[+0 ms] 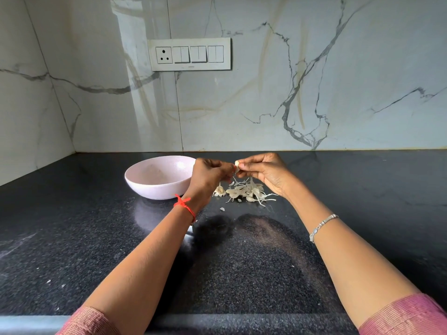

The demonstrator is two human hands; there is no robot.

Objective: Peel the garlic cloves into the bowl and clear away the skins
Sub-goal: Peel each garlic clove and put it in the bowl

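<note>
Pinching garlic clove in right hand, thumb and forefinger curled round it, up above black counter. Picking at clove's lower end with left hand, fingers curled tight, probably on a strip of skin, too small to confirm. Loose skins heaped on counter right under both hands. Pink bowl just left of heap, beside left hand.

Pale clove held above skins, beside seemingly empty pink bowl.
</note>
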